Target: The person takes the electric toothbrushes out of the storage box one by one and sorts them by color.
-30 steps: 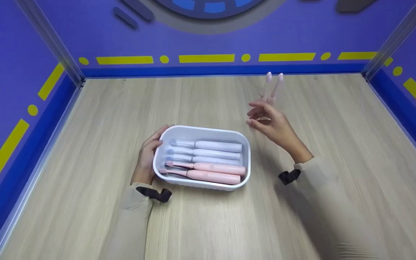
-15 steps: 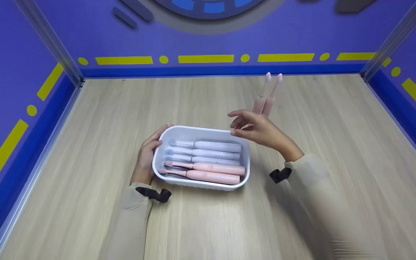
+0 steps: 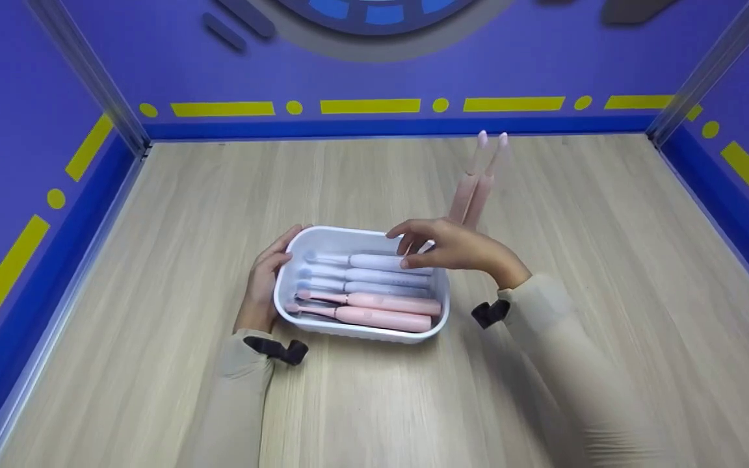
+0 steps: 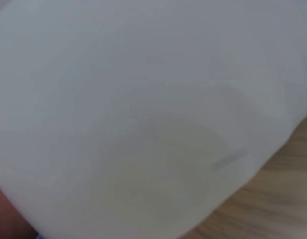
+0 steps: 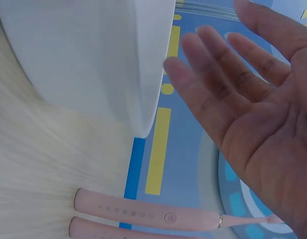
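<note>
A white plastic bin (image 3: 361,337) stands on the table and holds electric toothbrushes lying side by side. Three are white (image 3: 391,262), toward the far side; two pink toothbrushes (image 3: 384,317) lie toward the near side. My left hand (image 3: 262,286) grips the bin's left end, thumb at the rim. The bin's wall (image 4: 143,124) fills the left wrist view. Above the bin's far right corner hovers my right hand (image 3: 456,246), fingers loosely bent and holding nothing; its bare palm (image 5: 273,129) shows in the right wrist view. Beyond it, two more pink toothbrushes (image 3: 472,195) stand upright, their bases hidden in the head view.
The light wood table (image 3: 218,195) is bordered by blue-purple panels (image 3: 374,78) with yellow dashes at the back and both sides. Metal posts (image 3: 91,71) mark the corners. Both forearms reach in from the front edge, wearing black wrist straps (image 3: 275,349).
My right hand has moved left and nearer, from beside the standing pink toothbrushes to over the bin, uncovering more of their handles. The left hand and bin have stayed put.
</note>
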A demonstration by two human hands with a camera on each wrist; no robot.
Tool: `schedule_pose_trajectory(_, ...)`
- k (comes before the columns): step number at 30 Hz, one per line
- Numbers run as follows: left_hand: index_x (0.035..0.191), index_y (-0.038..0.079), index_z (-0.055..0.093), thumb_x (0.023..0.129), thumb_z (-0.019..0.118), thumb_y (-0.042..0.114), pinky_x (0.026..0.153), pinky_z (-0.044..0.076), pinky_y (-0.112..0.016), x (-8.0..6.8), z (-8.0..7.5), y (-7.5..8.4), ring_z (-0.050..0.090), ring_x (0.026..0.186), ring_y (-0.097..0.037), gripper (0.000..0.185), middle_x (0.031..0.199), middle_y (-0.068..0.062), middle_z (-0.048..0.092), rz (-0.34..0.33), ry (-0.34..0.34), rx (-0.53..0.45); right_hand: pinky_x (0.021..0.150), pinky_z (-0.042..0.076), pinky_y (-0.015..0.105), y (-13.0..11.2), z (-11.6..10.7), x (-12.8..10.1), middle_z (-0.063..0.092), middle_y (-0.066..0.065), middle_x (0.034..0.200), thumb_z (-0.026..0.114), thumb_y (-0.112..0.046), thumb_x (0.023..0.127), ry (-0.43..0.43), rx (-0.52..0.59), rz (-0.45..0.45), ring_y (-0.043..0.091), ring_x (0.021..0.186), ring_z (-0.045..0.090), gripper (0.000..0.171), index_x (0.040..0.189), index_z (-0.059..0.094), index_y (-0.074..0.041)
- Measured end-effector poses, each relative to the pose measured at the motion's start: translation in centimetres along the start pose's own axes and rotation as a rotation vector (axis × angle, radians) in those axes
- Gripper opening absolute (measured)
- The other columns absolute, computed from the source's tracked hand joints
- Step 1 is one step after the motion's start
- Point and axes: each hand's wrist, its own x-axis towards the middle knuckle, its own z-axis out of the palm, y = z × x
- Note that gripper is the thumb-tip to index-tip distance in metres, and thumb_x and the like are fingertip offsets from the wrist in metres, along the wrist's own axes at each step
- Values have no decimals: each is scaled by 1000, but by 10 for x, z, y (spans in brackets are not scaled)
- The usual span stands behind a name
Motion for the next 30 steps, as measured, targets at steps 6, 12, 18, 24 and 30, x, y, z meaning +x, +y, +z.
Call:
schedule_pose_trajectory(6, 146, -3, 34, 91, 28, -2, 121, 15, -33, -1, 1, 0, 25, 146, -19, 55, 155, -13, 33, -4, 9, -2, 94, 52, 42, -5, 4, 5, 68, 14, 111, 68, -18, 88, -98, -35, 16, 20, 103, 66, 45, 131, 56, -9)
schedule_pose_trajectory(12, 147, -3, 32, 92, 26, -2, 121, 16, -33, -2, 2, 1, 25, 146, -20, 56, 156, -14, 31, -1, -8, -13, 95, 51, 44, -8, 8, 10, 69, 13, 111, 67, -15, 88, -175, -59, 36, 22, 104, 65, 46, 131, 56, -6)
schedule_pose_trajectory(18, 147, -3, 32, 92, 27, -2, 121, 16, -32, -2, 2, 2, 25, 146, -20, 56, 156, -14, 31, -4, -11, -17, 94, 51, 42, -13, 12, 15, 69, 13, 110, 67, -16, 88, -224, -78, 46, 24, 104, 65, 46, 131, 55, -4)
schedule_pose_trajectory(24, 147, -3, 32, 92, 28, -2, 121, 16, -33, -1, 1, 1, 25, 146, -21, 56, 156, -15, 31, -7, -8, -23, 92, 52, 37, -16, 17, 21, 69, 14, 108, 65, -10, 87, -276, -75, 33, 25, 102, 67, 45, 130, 55, -2)
schedule_pose_trajectory(30, 147, -2, 34, 92, 28, -2, 121, 15, -32, 0, 1, 1, 25, 146, -20, 55, 155, -14, 33, -8, 4, -7, 90, 51, 34, -19, 20, 26, 70, 11, 107, 64, -8, 86, -309, -85, 81, 22, 100, 68, 44, 129, 57, -4)
